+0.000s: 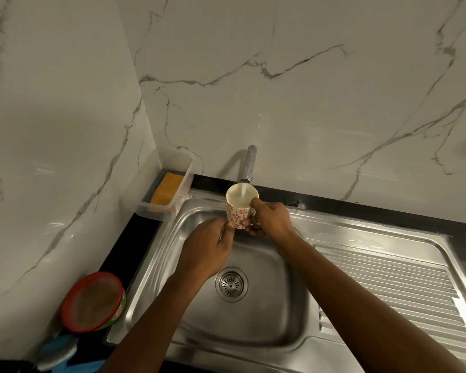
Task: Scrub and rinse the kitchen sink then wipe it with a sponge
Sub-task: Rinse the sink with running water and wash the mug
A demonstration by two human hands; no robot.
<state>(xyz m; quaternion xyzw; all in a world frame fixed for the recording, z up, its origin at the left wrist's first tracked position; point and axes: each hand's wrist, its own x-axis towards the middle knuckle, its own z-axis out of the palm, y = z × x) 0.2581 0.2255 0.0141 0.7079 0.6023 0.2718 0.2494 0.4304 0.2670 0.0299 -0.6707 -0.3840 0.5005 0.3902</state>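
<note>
1. Hands first: right hand (271,219) grips the mug (240,204) by its handle side; left hand (209,246) steadies its base with closed fingers; likely filling it for rinsing.
2. Mug sits under the running tap (248,165), above the sink (253,313).
3. Left of the mug, sponge (167,188) lies in its clear tray (186,168), untouched; nothing blocks the basin.

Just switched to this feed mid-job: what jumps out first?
A patterned mug sits under the running tap at the back of the steel sink, held by the right hand while the left hand touches its side. An orange sponge lies in a clear tray in the back-left corner.
</note>
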